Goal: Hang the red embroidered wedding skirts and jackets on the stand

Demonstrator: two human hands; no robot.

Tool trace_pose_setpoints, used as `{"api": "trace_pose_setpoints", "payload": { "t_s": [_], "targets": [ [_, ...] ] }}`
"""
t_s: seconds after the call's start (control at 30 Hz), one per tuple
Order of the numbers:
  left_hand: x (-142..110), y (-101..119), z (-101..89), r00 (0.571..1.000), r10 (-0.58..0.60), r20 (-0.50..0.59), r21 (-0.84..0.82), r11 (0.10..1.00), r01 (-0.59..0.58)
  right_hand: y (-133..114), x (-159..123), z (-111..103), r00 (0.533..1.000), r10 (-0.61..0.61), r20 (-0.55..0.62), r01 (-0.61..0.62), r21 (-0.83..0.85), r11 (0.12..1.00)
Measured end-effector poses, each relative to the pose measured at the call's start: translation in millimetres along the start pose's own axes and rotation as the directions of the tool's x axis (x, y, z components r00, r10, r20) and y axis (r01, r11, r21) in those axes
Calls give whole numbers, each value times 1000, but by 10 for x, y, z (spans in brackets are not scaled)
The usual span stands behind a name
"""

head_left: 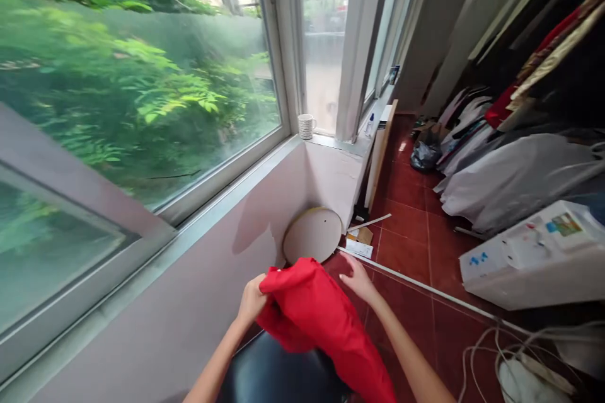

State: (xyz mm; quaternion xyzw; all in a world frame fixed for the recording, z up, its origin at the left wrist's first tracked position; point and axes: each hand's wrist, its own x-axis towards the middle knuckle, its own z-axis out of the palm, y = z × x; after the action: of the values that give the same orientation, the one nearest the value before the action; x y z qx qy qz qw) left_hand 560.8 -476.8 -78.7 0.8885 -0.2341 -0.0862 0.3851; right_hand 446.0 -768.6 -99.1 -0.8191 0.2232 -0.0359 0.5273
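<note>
A bright red cloth [321,321] is held up between my two hands, low in the middle of the view. My left hand [250,301] is closed on the cloth's upper left corner. My right hand [357,278] grips its upper right edge, fingers partly hidden behind the fabric. The cloth hangs down over a black rounded seat [271,374] directly below it.
A round beige disc [312,234] leans against the pink wall under a large window [142,94]. A mug [306,126] stands on the sill. Red tiled floor [411,227] runs ahead, with clothes on the right [515,176], a white appliance [534,252] and white cables [520,365].
</note>
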Motion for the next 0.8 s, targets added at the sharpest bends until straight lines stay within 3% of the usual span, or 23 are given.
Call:
{"api": "trace_pose_setpoints", "payload": {
  "t_s": [0.03, 0.07, 0.1, 0.13, 0.2, 0.23, 0.3, 0.33, 0.4, 0.47, 0.5, 0.53, 0.6, 0.67, 0.7, 0.73, 0.77, 0.8],
  "targets": [
    [-110, 131, -159, 999, 50, -15, 33, 998, -50, -270, 154, 38, 992, -103, 79, 106, -44, 993],
    [-220, 284, -321, 992, 126, -32, 84, 989, -123, -562, 272, 95, 950, -220, 221, 257, -155, 954],
    [-332, 454, -489, 972, 228, -55, 158, 963, -217, -865, 343, 167, 880, -292, 376, 397, -241, 885],
    [-450, 634, -662, 929, 361, -84, 267, 906, -328, -1167, 362, 252, 789, -335, 515, 529, -293, 796],
    [-723, 980, -1023, 777, 616, -129, 514, 712, -479, -1718, 246, 436, 575, -329, 749, 745, -314, 588],
    [-889, 1124, -1204, 712, 687, -145, 607, 630, -484, -1951, 122, 521, 483, -305, 821, 815, -294, 498],
    [-1298, 1319, -1538, 661, 721, -208, 717, 572, -399, -2322, -210, 635, 373, -269, 888, 890, -260, 376],
    [-1539, 1367, -1676, 669, 696, -260, 743, 586, -322, -2467, -398, 653, 358, -271, 894, 904, -259, 340],
    [-2077, 1393, -1865, 705, 575, -415, 743, 661, -101, -2706, -787, 601, 405, -350, 845, 901, -303, 311],
    [-2636, 1392, -1919, 718, 356, -599, 646, 744, 170, -2914, -1187, 464, 464, -517, 720, 885, -354, 302],
    [-2903, 1403, -1900, 710, 229, -666, 566, 775, 282, -3012, -1396, 383, 450, -621, 642, 893, -347, 287],
    [-3154, 1429, -1859, 703, 109, -703, 482, 800, 358, -3106, -1612, 305, 390, -741, 547, 914, -327, 240],
    [-3597, 1525, -1732, 719, -91, -689, 324, 849, 418, -3268, -2060, 189, 141, -928, 345, 965, -257, 51],
    [-3973, 1649, -1569, 768, -227, -599, 192, 890, 413, -3379, -2500, 165, -111, -973, 201, 967, -203, -153],
    [-4143, 1703, -1473, 790, -279, -546, 130, 904, 408, -3411, -2705, 199, -197, -966, 168, 957, -181, -227],
    [-4305, 1742, -1363, 802, -326, -500, 67, 909, 412, -3427, -2896, 265, -249, -955, 160, 947, -167, -275],
    [-4460, 1761, -1237, 804, -373, -463, 5, 906, 423, -3427, -3073, 363, -268, -946, 182, 941, -162, -297],
    [-4610, 1757, -1096, 797, -420, -435, -56, 896, 441, -3415, -3237, 489, -256, -935, 244, 939, -167, -301]
  ]
}}
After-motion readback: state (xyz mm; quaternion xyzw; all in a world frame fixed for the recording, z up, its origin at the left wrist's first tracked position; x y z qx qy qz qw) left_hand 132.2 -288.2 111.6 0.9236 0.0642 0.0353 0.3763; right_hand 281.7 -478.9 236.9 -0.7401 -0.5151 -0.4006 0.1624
